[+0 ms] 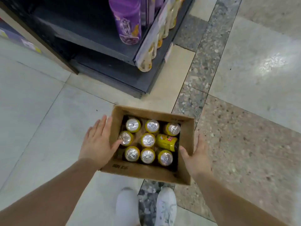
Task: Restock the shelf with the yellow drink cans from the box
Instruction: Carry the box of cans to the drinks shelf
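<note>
We look down at a cardboard box (145, 172) of yellow cans (147, 140) on the floor before the shelf (104, 46). Our left hand (96, 144) and right hand (196, 158), fingers straight, flank its sides, gripping nothing.

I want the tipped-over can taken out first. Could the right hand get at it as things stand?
Probably yes. The right hand lies open at the box wall, its thumb inside, right beside the tipped can. The box top is open; upright neighbours crowd the can, so a grip from above looks easiest.
</note>
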Demonstrator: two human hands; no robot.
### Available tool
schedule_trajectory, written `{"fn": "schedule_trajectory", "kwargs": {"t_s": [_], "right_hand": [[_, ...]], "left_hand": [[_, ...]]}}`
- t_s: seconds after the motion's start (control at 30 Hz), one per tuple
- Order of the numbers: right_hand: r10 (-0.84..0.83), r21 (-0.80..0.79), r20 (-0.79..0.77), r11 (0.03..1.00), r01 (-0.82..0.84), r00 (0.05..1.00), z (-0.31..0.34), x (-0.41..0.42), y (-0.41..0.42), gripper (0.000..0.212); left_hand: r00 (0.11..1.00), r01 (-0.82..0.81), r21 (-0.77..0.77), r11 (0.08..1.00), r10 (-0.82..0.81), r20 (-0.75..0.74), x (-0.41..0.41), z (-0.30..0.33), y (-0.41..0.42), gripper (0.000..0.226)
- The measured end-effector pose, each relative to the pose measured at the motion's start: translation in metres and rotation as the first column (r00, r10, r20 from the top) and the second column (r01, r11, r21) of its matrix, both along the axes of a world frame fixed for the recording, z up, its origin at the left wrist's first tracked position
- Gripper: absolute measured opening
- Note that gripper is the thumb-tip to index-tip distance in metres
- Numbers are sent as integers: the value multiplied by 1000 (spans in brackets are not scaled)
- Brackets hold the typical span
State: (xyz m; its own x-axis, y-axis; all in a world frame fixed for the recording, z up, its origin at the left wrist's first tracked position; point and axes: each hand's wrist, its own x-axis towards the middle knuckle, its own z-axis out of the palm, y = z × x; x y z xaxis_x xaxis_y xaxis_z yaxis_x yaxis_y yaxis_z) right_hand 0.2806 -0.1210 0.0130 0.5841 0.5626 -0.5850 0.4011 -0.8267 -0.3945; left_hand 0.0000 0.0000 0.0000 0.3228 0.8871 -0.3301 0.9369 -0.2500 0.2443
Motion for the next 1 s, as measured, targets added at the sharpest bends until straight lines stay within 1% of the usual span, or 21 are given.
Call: {"fn": "schedule_trajectory", "kwargs": {"t_s": [0.07,0.13,0.17,0.27,0.33,0.43,0.57,0.7,0.83,1.0], "right_hand": [[-120,-10,-51,993,120,991,-17,-1,-3,91],[-165,-17,-61,986,164,984,-31,-3,-6,89],[-179,-16,-55,984,179,982,-36,-4,-7,85],[-147,-38,8,988,147,989,-40,-5,-6,63],[-135,-33,4,990,135,991,-40,-6,-5,57],[-128,-32,10,991,128,992,-38,-7,-7,56],[-145,-32,26,989,146,989,-33,-7,-4,51],[-119,-38,31,992,120,992,-18,-6,2,46],[-58,-64,42,996,61,997,12,-13,6,45],[79,-43,9,996,-79,997,87,-35,18,45]], "left_hand": [[999,-38,-76,996,40,36,2,-15,4,91],[995,-95,-157,983,100,25,1,-24,6,98],[989,-136,-176,975,143,30,2,-28,7,100],[961,-269,-180,946,276,16,5,-35,10,104],[942,-330,-207,921,337,-3,6,-35,13,103],[940,-335,-225,915,340,-15,8,-34,12,99],[936,-340,-219,914,352,16,7,-31,14,91],[931,-345,-202,916,361,47,2,-26,16,88],[907,-399,-202,894,418,60,-14,3,8,86],[848,-501,-204,841,524,79,-51,82,-13,87]]}}
